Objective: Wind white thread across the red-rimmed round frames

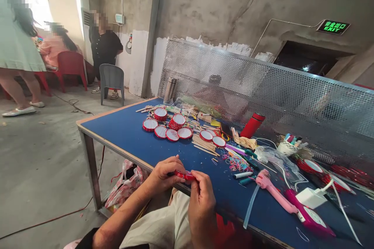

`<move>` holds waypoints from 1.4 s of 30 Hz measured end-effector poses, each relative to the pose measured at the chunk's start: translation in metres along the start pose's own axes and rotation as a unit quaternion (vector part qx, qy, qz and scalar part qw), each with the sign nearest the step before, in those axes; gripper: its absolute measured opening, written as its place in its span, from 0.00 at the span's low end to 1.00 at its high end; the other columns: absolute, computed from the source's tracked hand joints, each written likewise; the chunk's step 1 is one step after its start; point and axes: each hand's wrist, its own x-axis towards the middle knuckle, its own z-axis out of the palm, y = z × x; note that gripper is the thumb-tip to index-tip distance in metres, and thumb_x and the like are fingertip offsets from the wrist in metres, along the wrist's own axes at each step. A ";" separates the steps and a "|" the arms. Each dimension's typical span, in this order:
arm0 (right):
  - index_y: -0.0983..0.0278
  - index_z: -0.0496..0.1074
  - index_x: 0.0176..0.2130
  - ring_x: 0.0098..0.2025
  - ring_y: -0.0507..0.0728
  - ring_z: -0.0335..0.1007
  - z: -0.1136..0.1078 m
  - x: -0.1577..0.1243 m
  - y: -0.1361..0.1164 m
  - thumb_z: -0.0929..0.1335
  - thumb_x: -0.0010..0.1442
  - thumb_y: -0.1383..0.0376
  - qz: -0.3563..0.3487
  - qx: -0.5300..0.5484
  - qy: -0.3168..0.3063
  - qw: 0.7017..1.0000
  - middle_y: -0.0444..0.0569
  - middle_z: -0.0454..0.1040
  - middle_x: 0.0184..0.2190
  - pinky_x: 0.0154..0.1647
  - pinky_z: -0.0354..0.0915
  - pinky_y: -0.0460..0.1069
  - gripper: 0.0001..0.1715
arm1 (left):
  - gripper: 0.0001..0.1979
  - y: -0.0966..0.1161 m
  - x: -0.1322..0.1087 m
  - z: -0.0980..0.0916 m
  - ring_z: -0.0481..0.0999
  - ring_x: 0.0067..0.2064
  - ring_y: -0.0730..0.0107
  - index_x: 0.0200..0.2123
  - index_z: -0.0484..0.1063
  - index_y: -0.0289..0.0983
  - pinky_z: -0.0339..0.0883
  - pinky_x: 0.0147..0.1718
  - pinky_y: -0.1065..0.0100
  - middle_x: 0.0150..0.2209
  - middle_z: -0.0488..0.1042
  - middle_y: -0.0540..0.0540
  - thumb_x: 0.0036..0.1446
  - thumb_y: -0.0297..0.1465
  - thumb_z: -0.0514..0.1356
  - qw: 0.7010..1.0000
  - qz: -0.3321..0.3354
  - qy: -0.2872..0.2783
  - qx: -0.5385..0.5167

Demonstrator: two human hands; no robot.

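My left hand (pixel 164 172) and my right hand (pixel 202 194) pinch a small red drum (pixel 186 176) between them, over the table's front edge. It is turned edge-on, so its red side shows. Farther back on the blue table (pixel 125 126) lie several like drums with white faces and red rims, among them a flat drum (pixel 172 135) and a stack (pixel 177 123). To the right of my hands rests a pink glue gun (pixel 276 192) with a clear glue stick (pixel 251 207) out of its back end.
Wooden sticks (pixel 206 144), colourful rubber bands (pixel 235 160), markers and a pen cup (pixel 288 146) crowd the table. A red bottle (pixel 253 125) and a steel flask (pixel 170 90) stand by the perforated metal screen (pixel 263 81). People and a grey chair (pixel 112 81) are at the left.
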 end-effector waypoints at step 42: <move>0.67 0.71 0.38 0.36 0.51 0.69 0.002 -0.001 0.002 0.62 0.64 0.69 -0.025 -0.026 -0.007 0.999 0.48 0.72 0.32 0.38 0.65 0.43 0.08 | 0.16 -0.007 -0.006 0.007 0.72 0.37 0.68 0.42 0.67 0.38 0.69 0.40 0.66 0.36 0.71 0.47 0.52 0.36 0.64 0.998 -0.027 0.049 -0.005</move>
